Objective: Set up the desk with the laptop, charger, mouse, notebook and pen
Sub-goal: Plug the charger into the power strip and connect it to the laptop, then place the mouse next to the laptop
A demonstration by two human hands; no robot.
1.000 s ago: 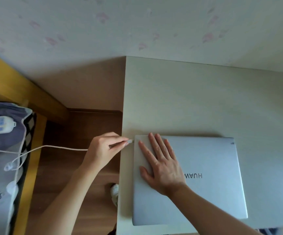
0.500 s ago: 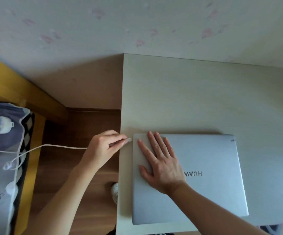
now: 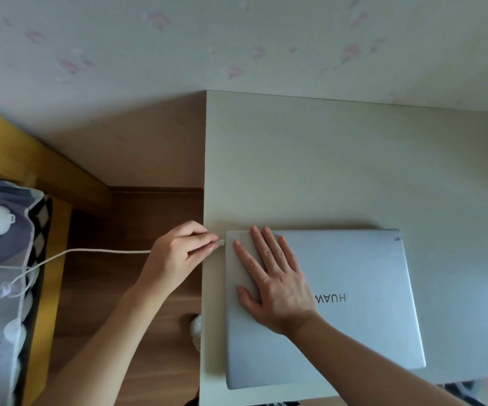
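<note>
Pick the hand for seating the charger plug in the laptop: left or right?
Left. The left hand already pinches the plug at the laptop edge; the right hand lies flat on the lid.

Light: soft, even daylight — no glare
Shadows: faint, beneath the hands
Edges: wide-angle bending — left side slightly soft
Focus: centre sharp
</note>
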